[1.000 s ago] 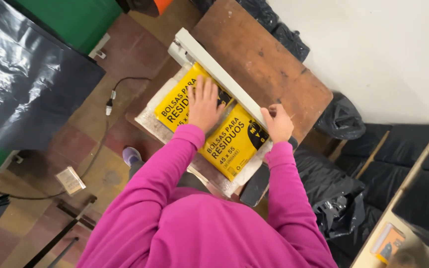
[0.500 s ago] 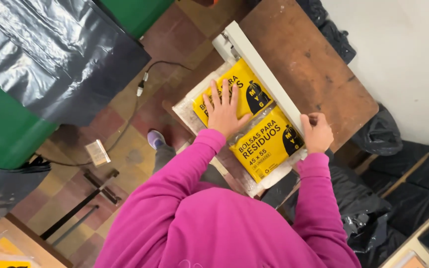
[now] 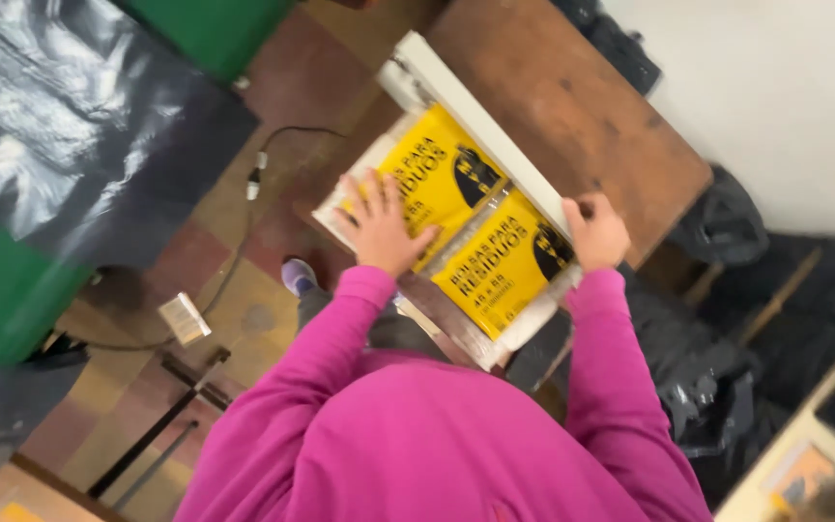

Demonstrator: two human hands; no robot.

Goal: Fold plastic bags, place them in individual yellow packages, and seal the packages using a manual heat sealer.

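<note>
while the person in the magenta sweater (image 3: 437,435) is leaning over a brown wooden table (image 3: 572,106), the left hand (image 3: 379,224) is lying flat with its fingers spread wide, palm pressing down on the near-left part of a clear plastic packet (image 3: 475,237) and gripping nothing. the packet is resting at the table's near edge, partly overhanging it, and it is carrying two yellow printed sheets with black markings, set side by side under the clear film; what is folded inside beneath those sheets is not showing. the right hand (image 3: 596,232) is sitting at the packet's far-right edge, fingers curled in loosely, touching the spot where the packet is meeting a long white bar (image 3: 480,121); whether it is pinching the film or pressing the bar, i cannot tell. the white bar is running diagonally along the packet's far side, touching it. off to the left, a green bin (image 3: 2,290) is standing on the tiled floor with black plastic sheeting (image 3: 70,135) draped over it, and its contents are hidden. a black cable (image 3: 253,184) is trailing across the floor near the table. dark plastic bags (image 3: 707,406) are piling beside the person's right sleeve, their insides out of sight. one shoe (image 3: 299,275) is showing under the left arm.
</note>
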